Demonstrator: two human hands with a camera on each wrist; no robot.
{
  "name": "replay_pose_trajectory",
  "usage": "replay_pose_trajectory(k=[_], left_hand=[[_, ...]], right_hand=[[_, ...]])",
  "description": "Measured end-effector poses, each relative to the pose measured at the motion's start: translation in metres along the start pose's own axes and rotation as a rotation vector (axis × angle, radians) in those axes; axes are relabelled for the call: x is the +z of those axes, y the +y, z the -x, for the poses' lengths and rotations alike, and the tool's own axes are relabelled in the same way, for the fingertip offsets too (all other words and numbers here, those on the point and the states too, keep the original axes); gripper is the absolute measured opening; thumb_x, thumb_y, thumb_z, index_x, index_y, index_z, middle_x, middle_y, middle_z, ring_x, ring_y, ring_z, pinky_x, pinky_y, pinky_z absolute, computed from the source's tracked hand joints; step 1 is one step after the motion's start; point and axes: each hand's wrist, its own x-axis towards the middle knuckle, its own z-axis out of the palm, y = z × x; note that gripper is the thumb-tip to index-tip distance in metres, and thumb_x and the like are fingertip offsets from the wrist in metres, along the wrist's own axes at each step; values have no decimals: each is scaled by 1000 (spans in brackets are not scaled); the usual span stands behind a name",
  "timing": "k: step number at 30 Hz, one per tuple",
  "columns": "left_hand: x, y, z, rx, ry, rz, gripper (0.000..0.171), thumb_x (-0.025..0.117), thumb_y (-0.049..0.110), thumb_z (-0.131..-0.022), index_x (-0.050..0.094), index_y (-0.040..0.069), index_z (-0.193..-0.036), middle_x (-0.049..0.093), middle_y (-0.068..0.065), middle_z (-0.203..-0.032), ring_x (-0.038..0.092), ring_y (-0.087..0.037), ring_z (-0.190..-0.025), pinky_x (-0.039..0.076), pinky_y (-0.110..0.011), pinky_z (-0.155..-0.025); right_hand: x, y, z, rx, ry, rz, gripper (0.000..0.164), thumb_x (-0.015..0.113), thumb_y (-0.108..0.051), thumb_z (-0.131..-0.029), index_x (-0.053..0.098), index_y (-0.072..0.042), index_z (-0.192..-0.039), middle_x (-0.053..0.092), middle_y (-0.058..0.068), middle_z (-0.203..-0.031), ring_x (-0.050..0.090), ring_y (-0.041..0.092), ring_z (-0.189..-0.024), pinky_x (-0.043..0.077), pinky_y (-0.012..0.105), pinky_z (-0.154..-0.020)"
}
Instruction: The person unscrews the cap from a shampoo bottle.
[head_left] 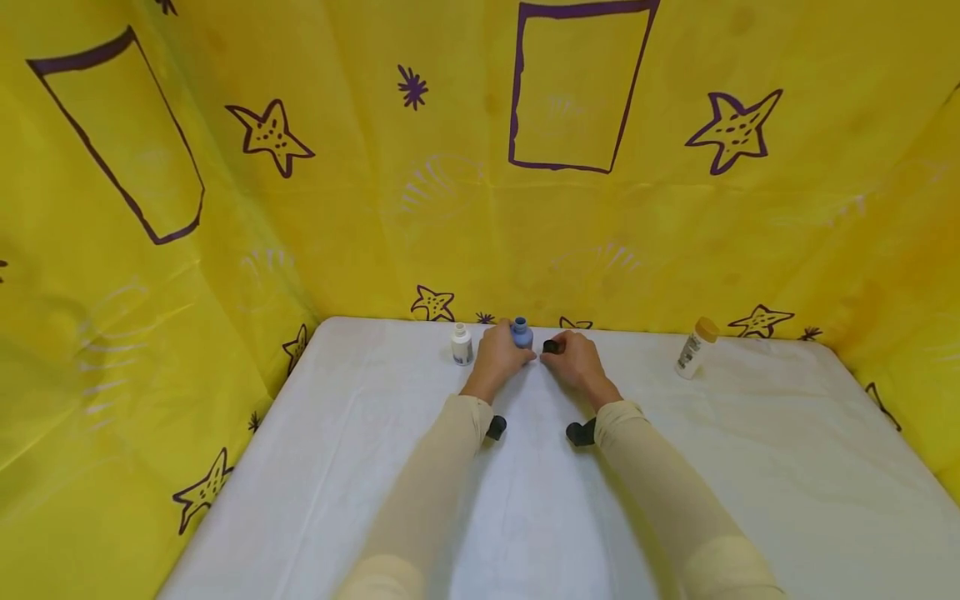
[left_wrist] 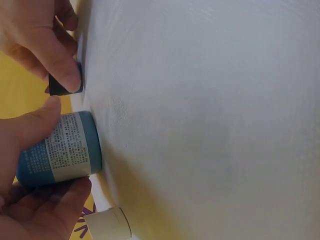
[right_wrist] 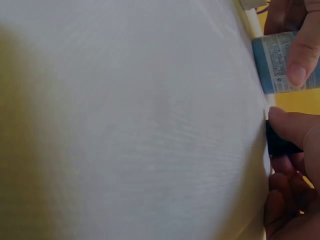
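Observation:
Near the far edge of the table, my left hand [head_left: 497, 357] grips a small blue bottle [head_left: 522, 336] that stands upright with its neck uncovered. In the left wrist view, the thumb and fingers wrap the bottle's printed label [left_wrist: 67, 147]. Just right of the bottle, my right hand [head_left: 577, 360] pinches a black cap [head_left: 551, 346] between thumb and fingers. The right wrist view has this cap [right_wrist: 280, 142] low at the table surface, apart from the bottle. A small white bottle [head_left: 462, 347], its narrow top pale, stands left of my left hand.
Farther right on the white-covered table [head_left: 750, 467] stands a white bottle with an orange-yellow cap [head_left: 706, 330]. Yellow sheeting [head_left: 465, 217] with purple starfish drawings rises behind the table and along its sides. Dark rounded pieces [head_left: 581, 433] show beside both sleeves.

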Motion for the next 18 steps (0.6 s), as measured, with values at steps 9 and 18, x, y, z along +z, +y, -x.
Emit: replay_pose_trajectory(k=[9,18], left_hand=[[5,4,2,-15,23,23,70,82,20,-87,47,1,-145,61,-19,-140,62,-33,-128,49,-44,-110],[8,6,5,26,95,69,86,87,23,-81,39,2,-150,51,-19,-147,52,-33,-137,42,-46,-116]], right_hand=[[-1,5,-2,-31,-36,36,51,77,-25,-91,63,3,-130,69,20,-114,64,36,-107,50,48,-98],[-27,5,5,-27,-110,61,53,69,-28,-96,56,3,-137,64,24,-128,61,39,-120,48,52,-107]])
